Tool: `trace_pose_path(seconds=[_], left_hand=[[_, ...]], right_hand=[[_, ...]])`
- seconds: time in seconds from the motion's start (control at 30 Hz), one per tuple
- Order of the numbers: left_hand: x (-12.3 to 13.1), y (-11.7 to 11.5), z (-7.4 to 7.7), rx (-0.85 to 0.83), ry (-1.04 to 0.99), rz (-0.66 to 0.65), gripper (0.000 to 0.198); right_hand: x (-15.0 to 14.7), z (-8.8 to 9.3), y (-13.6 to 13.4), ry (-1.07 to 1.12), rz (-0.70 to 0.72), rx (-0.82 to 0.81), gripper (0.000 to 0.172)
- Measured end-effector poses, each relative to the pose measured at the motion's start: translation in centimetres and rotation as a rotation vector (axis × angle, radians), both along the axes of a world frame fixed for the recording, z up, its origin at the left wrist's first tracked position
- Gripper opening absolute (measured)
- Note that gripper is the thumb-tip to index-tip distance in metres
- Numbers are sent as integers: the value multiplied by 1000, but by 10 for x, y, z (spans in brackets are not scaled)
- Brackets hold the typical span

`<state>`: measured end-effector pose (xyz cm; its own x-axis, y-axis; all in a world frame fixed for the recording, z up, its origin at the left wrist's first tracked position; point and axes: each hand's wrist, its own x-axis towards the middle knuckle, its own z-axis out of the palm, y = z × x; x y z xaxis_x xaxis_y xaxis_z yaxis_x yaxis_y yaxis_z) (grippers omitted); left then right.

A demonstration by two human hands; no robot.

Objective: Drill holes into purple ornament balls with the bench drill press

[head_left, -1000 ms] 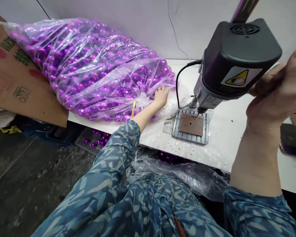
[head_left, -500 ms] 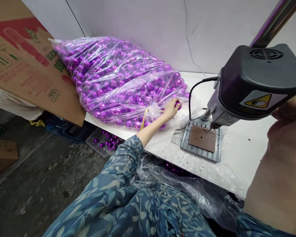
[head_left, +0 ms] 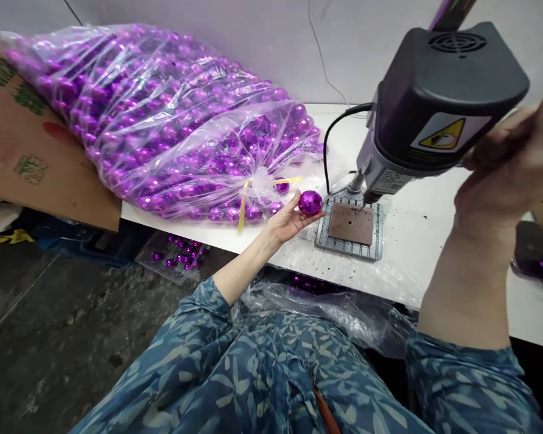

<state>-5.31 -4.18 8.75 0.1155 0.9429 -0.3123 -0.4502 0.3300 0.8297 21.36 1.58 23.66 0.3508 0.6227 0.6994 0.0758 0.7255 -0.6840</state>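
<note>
A shiny purple faceted bauble (head_left: pixel 310 203) rests in the fingers of my left hand (head_left: pixel 288 224), just left of the small bench drill (head_left: pixel 438 102). Below the drill's bit lies a brown board (head_left: pixel 352 223) with a dark hole, on a grey slotted base (head_left: pixel 323 241). My right hand (head_left: pixel 516 150) is raised at the right side of the drill, its fingers curled. What they grip there is hidden behind the drill and the hand. Behind my left hand lies a large clear plastic bag (head_left: pixel 176 126) full of purple baubles, gathered at its neck with yellow tape.
A printed cardboard box (head_left: pixel 49 157) leans at the left. Under the table edge sits a clear tray (head_left: pixel 163 271) with several purple baubles. Dark crumbs lie around the drill base on the white table (head_left: pixel 407 241). Crumpled clear plastic (head_left: pixel 344 313) hangs over the front edge.
My left hand has come away from the bag's neck toward me, with a purple bauble in its fingers. The view has shifted, and more of my right hand shows beside the drill.
</note>
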Motion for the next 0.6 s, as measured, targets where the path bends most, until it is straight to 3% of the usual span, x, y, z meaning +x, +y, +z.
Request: trace_pose_path(seconds=[0.1, 0.23, 0.33, 0.6], left_hand=[[13, -10, -5, -21, -10, -31, 51], [26, -23, -8, 4, -50, -60, 27], [31, -30, -7, 3, -39, -84, 21], [42, -37, 2, -284, -286, 32, 19]], right_hand=[[-10, 6, -5, 30, 35, 96, 79], [-14, 9, -7, 57, 11, 89, 82], [-13, 8, -5, 39, 16, 83, 79], [-15, 10, -11, 54, 43, 59, 76]])
